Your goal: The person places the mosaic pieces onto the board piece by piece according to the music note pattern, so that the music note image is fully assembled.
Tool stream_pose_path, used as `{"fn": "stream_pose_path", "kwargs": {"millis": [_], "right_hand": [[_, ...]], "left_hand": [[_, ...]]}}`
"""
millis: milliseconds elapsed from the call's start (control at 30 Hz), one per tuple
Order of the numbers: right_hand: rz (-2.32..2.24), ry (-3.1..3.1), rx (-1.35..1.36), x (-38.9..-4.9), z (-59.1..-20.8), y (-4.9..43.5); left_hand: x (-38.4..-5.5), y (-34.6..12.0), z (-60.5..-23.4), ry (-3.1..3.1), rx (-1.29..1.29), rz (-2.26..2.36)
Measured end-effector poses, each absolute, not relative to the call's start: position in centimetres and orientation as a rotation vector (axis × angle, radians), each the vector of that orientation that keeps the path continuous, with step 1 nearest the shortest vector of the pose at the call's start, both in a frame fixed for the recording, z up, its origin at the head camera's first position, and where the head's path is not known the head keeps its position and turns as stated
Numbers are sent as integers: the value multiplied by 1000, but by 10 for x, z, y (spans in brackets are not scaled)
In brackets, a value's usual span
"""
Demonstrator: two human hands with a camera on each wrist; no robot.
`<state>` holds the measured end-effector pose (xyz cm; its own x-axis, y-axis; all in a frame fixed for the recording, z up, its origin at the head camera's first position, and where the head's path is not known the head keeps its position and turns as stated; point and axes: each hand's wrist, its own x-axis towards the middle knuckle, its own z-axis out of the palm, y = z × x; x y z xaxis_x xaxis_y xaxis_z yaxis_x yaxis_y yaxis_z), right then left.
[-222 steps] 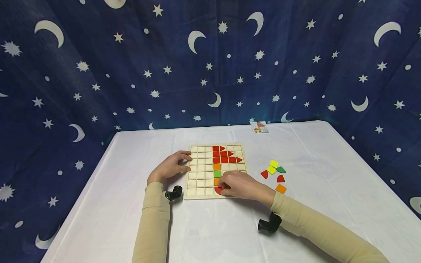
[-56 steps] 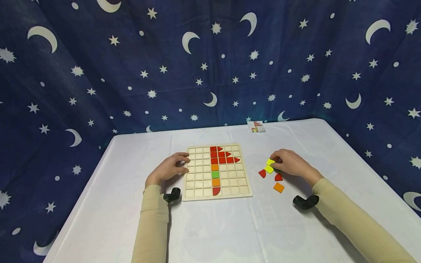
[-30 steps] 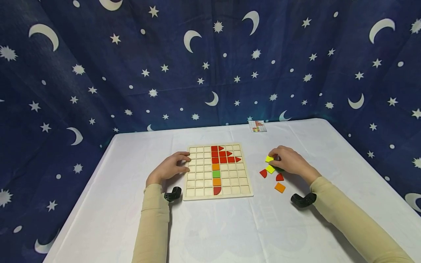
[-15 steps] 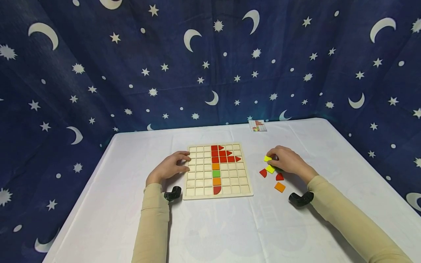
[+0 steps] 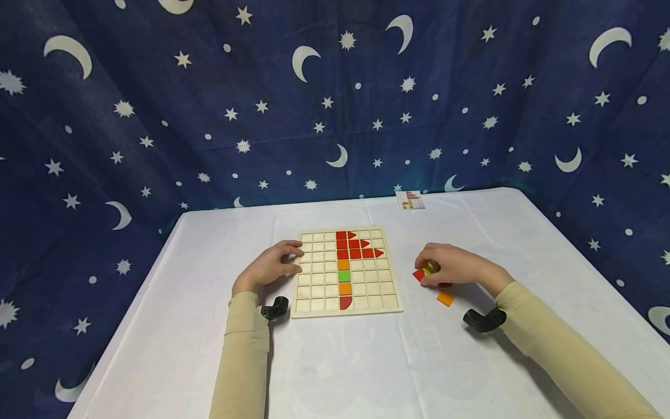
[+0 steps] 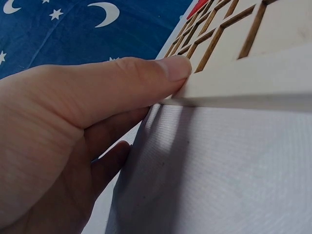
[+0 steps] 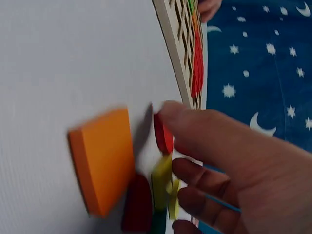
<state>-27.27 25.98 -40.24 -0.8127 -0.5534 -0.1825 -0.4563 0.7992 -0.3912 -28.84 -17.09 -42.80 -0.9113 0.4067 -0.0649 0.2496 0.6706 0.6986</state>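
Note:
In the head view a square wooden grid board (image 5: 366, 291) lies on the table, with red squares and triangles, orange and green squares and a red quarter circle in its cells. My left hand (image 5: 268, 269) rests at the board's left edge; its thumb (image 6: 175, 68) touches the rim. My right hand (image 5: 455, 265) is over the loose pieces, thumb and fingers apart around a red quarter-circle piece (image 5: 418, 274). In the right wrist view the thumb tip overlaps that red piece (image 7: 163, 134). Yellow squares (image 7: 162, 183) lie under the fingers, and the green piece is mostly hidden.
An orange square (image 5: 445, 298) lies nearest me on the right, with another red piece (image 7: 138, 202) beside it. A small pattern card (image 5: 410, 200) lies at the far table edge. Behind the white tablecloth (image 5: 345, 366) hangs a dark blue curtain (image 5: 293, 116).
The red quarter circle has been left in the board's bottom row. My right hand went to the loose pieces, shifted a yellow square slightly left, then came nearer to the red piece. The left hand stays.

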Motion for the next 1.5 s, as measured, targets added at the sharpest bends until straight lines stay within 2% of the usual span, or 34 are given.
{"fn": "stream_pose_path", "kwargs": {"millis": [1033,1500], "right_hand": [[-503,2673,-1013,-267,-407,250],[-459,2658,-750,-277,-384,246]], "left_hand": [[-287,-172,-429,2675,562,1064],[-288,-171,-429,2668,551,1067]]}}
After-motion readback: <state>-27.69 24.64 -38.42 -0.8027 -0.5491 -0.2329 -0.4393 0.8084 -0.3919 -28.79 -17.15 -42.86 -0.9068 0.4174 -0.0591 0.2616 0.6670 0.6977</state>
